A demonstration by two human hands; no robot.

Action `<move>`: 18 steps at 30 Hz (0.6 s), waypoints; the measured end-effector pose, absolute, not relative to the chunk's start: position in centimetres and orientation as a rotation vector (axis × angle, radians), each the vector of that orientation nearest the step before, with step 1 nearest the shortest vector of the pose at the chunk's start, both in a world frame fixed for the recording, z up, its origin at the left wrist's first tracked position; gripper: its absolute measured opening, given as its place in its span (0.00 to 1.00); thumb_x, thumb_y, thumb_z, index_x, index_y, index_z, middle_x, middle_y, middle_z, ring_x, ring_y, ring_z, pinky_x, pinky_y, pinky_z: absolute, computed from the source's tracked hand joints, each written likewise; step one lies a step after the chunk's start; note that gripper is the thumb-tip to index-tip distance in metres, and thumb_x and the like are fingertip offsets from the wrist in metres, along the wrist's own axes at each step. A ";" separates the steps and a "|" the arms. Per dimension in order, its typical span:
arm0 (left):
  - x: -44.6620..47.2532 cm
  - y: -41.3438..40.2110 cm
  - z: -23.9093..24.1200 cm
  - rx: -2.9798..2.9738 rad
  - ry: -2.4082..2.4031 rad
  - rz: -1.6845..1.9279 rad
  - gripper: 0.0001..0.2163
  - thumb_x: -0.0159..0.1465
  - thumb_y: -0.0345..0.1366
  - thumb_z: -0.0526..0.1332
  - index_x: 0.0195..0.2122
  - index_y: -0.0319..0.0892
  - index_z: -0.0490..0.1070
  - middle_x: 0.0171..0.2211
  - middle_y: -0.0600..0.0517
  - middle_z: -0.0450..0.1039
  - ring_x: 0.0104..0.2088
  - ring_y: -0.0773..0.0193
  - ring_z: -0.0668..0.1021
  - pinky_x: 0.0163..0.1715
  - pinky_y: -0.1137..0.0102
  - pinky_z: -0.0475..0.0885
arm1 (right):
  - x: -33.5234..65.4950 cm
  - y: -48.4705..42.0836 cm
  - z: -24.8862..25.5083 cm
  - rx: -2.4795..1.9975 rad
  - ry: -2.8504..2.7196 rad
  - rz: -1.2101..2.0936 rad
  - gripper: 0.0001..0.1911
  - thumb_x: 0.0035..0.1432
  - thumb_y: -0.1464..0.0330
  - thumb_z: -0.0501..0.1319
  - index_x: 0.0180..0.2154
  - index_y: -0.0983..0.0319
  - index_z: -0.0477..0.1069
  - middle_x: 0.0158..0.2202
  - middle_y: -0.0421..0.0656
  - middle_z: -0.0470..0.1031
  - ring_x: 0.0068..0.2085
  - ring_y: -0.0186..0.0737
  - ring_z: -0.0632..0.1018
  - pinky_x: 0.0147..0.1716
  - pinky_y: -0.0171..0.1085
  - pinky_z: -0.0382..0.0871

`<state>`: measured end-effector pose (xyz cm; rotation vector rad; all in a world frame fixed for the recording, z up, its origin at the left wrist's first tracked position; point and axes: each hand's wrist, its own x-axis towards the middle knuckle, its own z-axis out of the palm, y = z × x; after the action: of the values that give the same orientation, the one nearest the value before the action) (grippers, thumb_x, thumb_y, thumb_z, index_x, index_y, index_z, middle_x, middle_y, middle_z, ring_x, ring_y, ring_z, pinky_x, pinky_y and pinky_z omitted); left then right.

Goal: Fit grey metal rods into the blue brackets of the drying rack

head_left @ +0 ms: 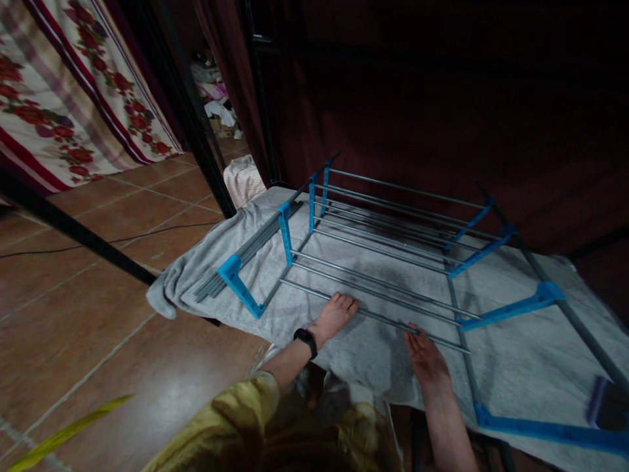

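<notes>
A grey metal rod [381, 318] runs crosswise in front of me, nearest of several rods. My left hand [339, 313], with a black band on its wrist, is closed over this rod from above. Palm up, my right hand [426, 354] holds the same rod farther right, its fingertips around it. Beyond lies a partly assembled rack, with blue plastic brackets [285, 234] and grey side tubes [528, 262]. The rod's left end is close to the left lower tube and its right end to the right one; whether either is seated I cannot tell.
Under the rack is a grey blanket [525, 357] on a raised surface. Loose grey tubes [258, 244] lie at its left. A blue bracket [550, 429] reaches toward the right edge, near a dark object [609, 405]. Tiled floor [98, 288] and a floral curtain [73, 98] are at left.
</notes>
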<state>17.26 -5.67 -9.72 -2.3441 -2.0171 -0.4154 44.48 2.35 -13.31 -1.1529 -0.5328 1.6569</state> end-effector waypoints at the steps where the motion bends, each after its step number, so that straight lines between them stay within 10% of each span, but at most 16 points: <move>1: 17.2 -5.7 -9.7 -2.325 -2.000 -0.350 0.15 0.70 0.25 0.51 0.55 0.41 0.70 0.44 0.44 0.74 0.45 0.57 0.75 0.49 0.61 0.64 | 44.6 2.4 -13.5 -1.138 -0.550 1.657 0.08 0.47 0.68 0.71 0.32 0.57 0.76 0.43 0.44 0.82 0.53 0.43 0.80 0.62 0.47 0.68; 18: 11.5 -8.5 -8.6 -1.580 -2.480 -0.360 0.13 0.69 0.28 0.51 0.46 0.41 0.75 0.46 0.42 0.70 0.48 0.51 0.70 0.51 0.57 0.65 | 45.2 4.3 -14.9 -1.130 -0.519 1.617 0.11 0.45 0.66 0.73 0.33 0.58 0.77 0.38 0.41 0.82 0.44 0.40 0.82 0.50 0.39 0.79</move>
<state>11.47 -8.49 -8.59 -1.5801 -2.4805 -0.3604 45.21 4.30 -14.93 -1.1304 -0.5190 1.6167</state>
